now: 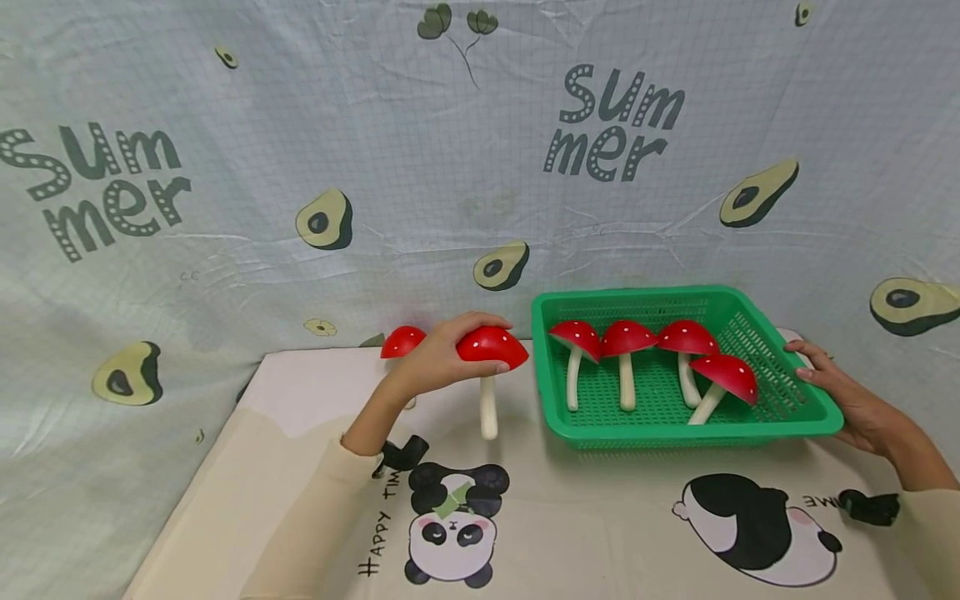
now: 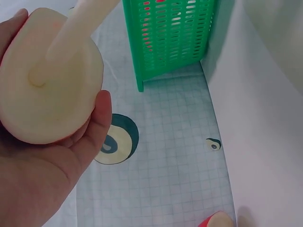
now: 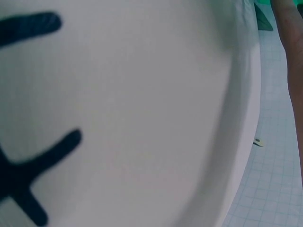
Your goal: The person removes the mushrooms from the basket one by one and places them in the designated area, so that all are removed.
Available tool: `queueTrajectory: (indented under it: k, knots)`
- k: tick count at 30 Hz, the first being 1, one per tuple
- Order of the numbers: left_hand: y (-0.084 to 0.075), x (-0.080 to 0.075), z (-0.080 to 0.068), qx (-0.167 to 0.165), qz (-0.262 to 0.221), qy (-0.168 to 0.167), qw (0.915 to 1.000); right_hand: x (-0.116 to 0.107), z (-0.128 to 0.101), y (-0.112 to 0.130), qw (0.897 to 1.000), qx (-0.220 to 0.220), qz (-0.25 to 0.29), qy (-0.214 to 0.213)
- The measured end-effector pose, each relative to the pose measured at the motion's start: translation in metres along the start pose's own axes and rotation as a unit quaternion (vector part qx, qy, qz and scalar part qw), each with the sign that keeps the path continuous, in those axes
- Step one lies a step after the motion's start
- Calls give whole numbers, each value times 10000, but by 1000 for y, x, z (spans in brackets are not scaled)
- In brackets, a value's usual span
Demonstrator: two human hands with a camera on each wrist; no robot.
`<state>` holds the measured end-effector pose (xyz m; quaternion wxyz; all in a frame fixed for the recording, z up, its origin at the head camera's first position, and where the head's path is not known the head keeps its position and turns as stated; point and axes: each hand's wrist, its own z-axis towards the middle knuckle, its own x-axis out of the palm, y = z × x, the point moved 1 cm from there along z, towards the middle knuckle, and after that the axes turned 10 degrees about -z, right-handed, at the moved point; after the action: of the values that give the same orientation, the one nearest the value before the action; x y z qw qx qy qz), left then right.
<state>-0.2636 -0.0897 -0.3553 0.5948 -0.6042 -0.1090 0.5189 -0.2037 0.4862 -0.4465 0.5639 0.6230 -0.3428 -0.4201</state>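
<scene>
Just left of the green basket (image 1: 787, 408), your left hand (image 1: 438, 358) has its fingers curled over the red cap of a toy mushroom (image 1: 491, 350), holding it above the tabletop (image 1: 600, 517) with the stem hanging down. Your right hand (image 1: 847, 400) rests with relaxed fingers against the basket's right rim. Four mushrooms (image 1: 626, 346) lie inside, another (image 1: 402, 340) behind your left hand.

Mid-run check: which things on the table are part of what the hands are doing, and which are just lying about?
In use:
- left hand gripping a red mushroom by its cap
- right hand on the green basket rim
- four mushrooms in basket
- spare mushroom behind the left hand

Lying about:
- panda tablecloth
- avocado backdrop
</scene>
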Motion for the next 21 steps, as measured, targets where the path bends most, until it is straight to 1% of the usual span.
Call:
queueTrajectory:
  k: [5,10,14,21]
  knots:
    - [3,-1,0,-43,18,1,10000,0,-1,0,10000,41,-44,-31]
    - [6,-5,-2,-63,216,-35,9997,1,0,0,9999,-18,-97,-52]
    - [11,-8,-3,-34,389,-89,9992,1,1,1,10000,-89,-36,5]
    - [18,-11,-3,-104,424,-96,9990,2,1,2,10000,-59,58,15]
